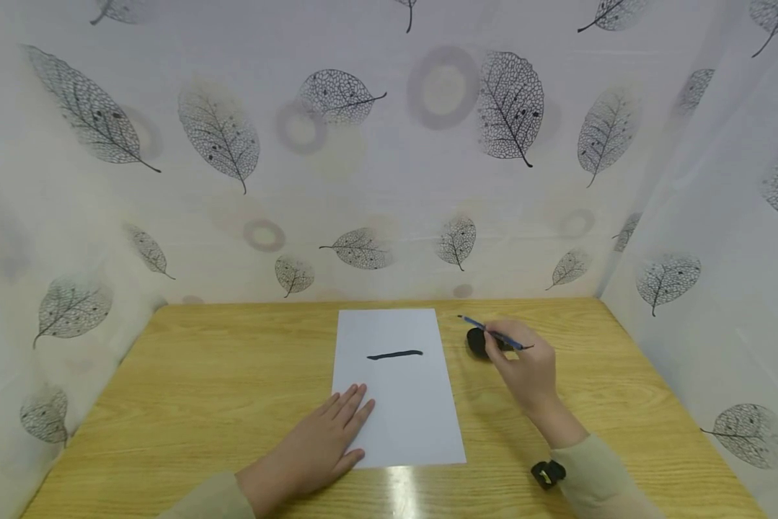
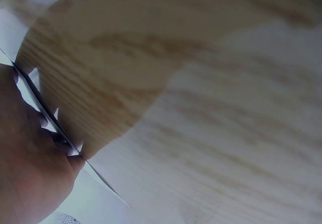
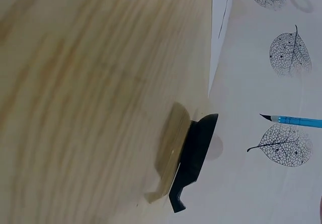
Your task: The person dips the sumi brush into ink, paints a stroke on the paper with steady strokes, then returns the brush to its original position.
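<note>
A white sheet of paper [image 1: 421,418] lies on the table, with one black, nearly horizontal stroke [image 1: 395,355] across its upper half. My left hand [image 1: 326,440] rests flat over the paper's lower left edge, fingers spread. In the left wrist view, part of that hand [image 2: 35,158] shows against the paper's edge. Right of the sheet, my right hand [image 1: 525,367] pinches a blue writing brush [image 1: 502,337] above a small black dish [image 1: 476,343], which it partly hides. The right wrist view shows the brush's dark pointed tip [image 3: 266,117] apart from the dish [image 3: 196,148].
The wood-grain table [image 1: 233,375] stretches to both sides of the paper. White leaf-printed sheeting [image 1: 389,180] surrounds its back and sides. A small black object [image 1: 548,473] is at the right sleeve's cuff.
</note>
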Demonstrator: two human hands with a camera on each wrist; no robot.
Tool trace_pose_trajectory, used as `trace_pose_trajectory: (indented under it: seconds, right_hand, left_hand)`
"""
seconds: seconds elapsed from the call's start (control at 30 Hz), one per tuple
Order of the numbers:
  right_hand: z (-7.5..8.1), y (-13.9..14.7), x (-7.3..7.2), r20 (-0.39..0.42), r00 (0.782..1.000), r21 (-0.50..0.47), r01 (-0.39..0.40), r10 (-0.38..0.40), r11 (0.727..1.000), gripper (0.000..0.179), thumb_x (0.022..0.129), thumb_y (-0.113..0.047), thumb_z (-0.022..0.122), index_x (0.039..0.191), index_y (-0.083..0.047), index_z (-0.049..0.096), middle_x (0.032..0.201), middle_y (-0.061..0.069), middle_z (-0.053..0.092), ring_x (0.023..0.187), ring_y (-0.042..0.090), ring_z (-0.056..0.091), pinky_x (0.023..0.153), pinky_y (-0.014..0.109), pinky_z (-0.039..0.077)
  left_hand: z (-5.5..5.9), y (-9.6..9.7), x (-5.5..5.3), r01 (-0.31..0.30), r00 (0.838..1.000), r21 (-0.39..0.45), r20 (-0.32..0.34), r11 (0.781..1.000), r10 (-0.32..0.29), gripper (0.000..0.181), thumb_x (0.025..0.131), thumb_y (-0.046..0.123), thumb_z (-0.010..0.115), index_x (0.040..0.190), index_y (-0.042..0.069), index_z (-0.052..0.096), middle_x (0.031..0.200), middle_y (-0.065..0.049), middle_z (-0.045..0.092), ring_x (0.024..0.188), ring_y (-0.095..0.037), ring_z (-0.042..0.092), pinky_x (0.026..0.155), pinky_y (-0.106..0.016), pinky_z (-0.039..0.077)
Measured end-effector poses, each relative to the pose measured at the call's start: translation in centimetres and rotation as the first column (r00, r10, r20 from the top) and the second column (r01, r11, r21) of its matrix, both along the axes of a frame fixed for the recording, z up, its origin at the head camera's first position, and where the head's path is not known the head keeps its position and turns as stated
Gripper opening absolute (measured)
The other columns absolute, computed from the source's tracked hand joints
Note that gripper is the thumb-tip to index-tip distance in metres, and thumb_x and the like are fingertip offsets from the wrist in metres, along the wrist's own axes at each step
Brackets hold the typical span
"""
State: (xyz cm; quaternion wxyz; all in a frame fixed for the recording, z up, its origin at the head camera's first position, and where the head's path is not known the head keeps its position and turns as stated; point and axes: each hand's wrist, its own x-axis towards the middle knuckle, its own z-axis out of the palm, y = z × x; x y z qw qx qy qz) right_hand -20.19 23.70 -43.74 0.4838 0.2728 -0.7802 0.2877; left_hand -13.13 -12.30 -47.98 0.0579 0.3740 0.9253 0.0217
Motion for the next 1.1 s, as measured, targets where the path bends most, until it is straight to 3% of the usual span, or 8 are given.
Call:
trace_pose_trajectory:
  seconds: [0.17, 0.27, 0.67, 1.1]
  right_hand:
    - [-0.2, 0.4, -0.1, -0.085, 0.996, 0.105, 0.019, -0.01, 0.994, 0.025, 0.102, -0.019, 0.067, 0.092, 0.001, 0.078, 0.087, 0.014, 0.08, 0.071, 0.03, 0.076, 0.065, 0.032, 0.063]
    - [-0.3, 0.6, -0.1, -0.138, 0.99, 0.156, 0.034, -0.013, 0.987, 0.032, 0.106, -0.023, 0.064, 0.092, 0.002, 0.079, 0.085, 0.013, 0.08, 0.07, 0.03, 0.076, 0.06, 0.04, 0.062]
    - [-0.5, 1.9, 0.0, -0.242, 0.969, 0.285, 0.023, 0.049, 0.958, 0.032, 0.107, -0.019, 0.062, 0.091, 0.002, 0.08, 0.086, 0.016, 0.08, 0.068, 0.033, 0.076, 0.059, 0.042, 0.063]
    - [0.1, 3.1, 0.0, -0.358, 0.924, 0.415, 0.028, 0.135, 0.909, 0.03, 0.107, -0.008, 0.057, 0.088, 0.003, 0.078, 0.085, 0.017, 0.079, 0.062, 0.031, 0.072, 0.053, 0.041, 0.061]
  left_hand:
    - [-0.1, 0.0, 0.0, -0.002, 1.0, 0.005, 0.004, 1.0, 0.002, 0.07, 0.112, 0.051, 0.041, 0.167, 0.01, 0.033, 0.177, -0.017, 0.024, 0.164, -0.032, 0.027, 0.131, -0.049, 0.033]
    - [-0.1, 0.0, -0.1, 0.001, 1.0, 0.005, -0.001, 1.0, -0.001, 0.07, 0.112, 0.051, 0.041, 0.167, 0.009, 0.033, 0.177, -0.017, 0.024, 0.164, -0.032, 0.026, 0.131, -0.049, 0.033]
    - [-0.1, 0.0, -0.2, 0.001, 1.0, 0.009, 0.002, 1.0, -0.001, 0.069, 0.112, 0.051, 0.041, 0.167, 0.009, 0.033, 0.177, -0.017, 0.024, 0.164, -0.032, 0.027, 0.131, -0.049, 0.033]
    - [-0.4, -0.1, 0.0, 0.007, 0.999, 0.013, -0.031, 1.0, -0.006, 0.069, 0.112, 0.051, 0.041, 0.166, 0.009, 0.035, 0.176, -0.017, 0.026, 0.163, -0.032, 0.029, 0.131, -0.048, 0.035]
